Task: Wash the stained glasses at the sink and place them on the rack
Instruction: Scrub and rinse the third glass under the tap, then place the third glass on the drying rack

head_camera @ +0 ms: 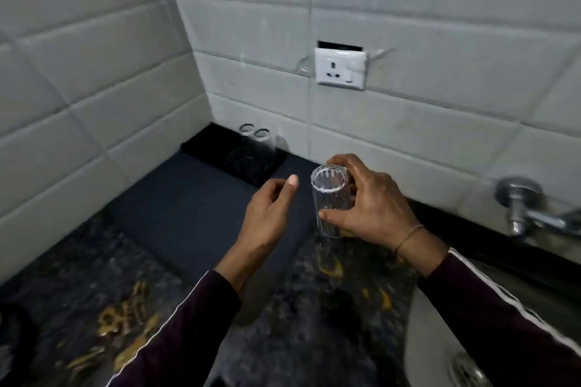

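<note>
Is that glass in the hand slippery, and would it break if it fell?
Probably slippery: the glass is smooth and clear, and the right hand gripping it looks wet. Likely fragile too, since it appears thin-walled above a hard stone counter. Being tall and narrow, it might tip easily.

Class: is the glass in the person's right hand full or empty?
Empty: the glass looks clear through to the right hand gripping it, no liquid visible.

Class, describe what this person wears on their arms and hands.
Both arms wear dark maroon long sleeves with a thin white stripe running along each. The right hand looks wet, with a thin thread bracelet at the wrist. The left hand is bare.
</note>
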